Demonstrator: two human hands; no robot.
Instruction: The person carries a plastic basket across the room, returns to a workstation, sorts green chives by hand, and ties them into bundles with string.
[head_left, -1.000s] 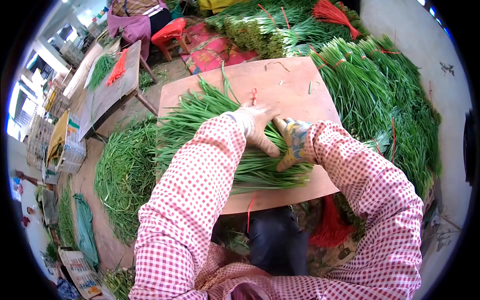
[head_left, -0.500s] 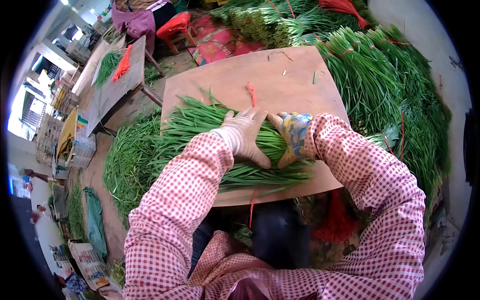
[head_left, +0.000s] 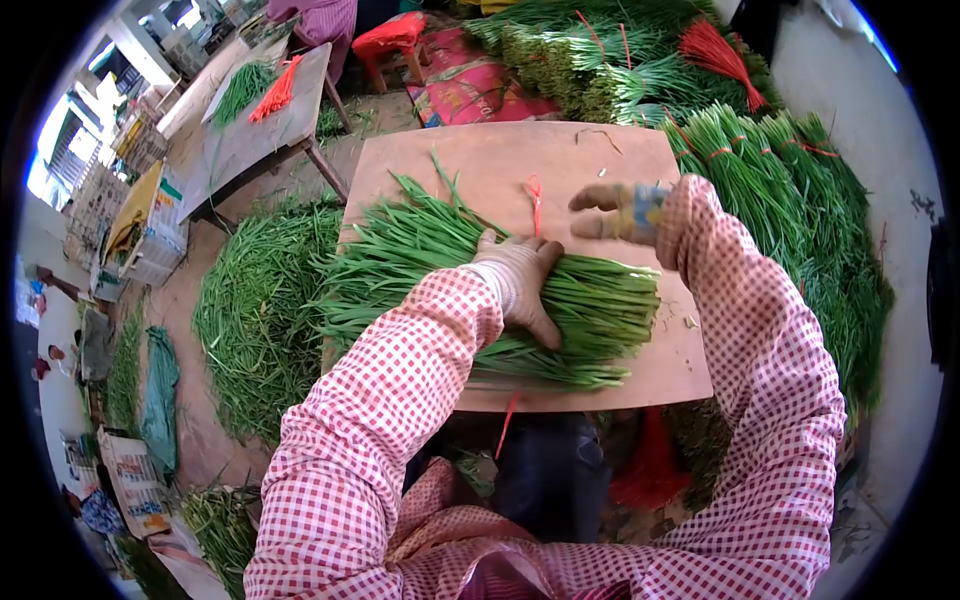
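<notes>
A thick bunch of green garlic chives [head_left: 605, 300] lies across a brown board [head_left: 440, 155], its cut ends to the right. My gloved left hand [head_left: 517, 285] clasps the bunch from above near its middle, thumb towards me and fingers on the far side. My right hand [head_left: 622, 212], in a glove with a blue and yellow patterned cuff, hovers off the bunch over the board's right part. Its fingers are apart, slightly blurred, with nothing between them. A red tie [head_left: 535, 205] shows beyond the bunch, and a red strand hangs at the board's near edge; the part between is hidden.
A heap of loose chives [head_left: 265, 320] lies left of the board. Tied bunches [head_left: 790, 210] are piled at the right, with red ties [head_left: 720, 60] on the far pile. A second table [head_left: 270, 125] and a red stool [head_left: 390, 40] stand farther back.
My right hand has let go of the bunch and moved up and right. My left hand stays on the chives. The whole view has shifted slightly.
</notes>
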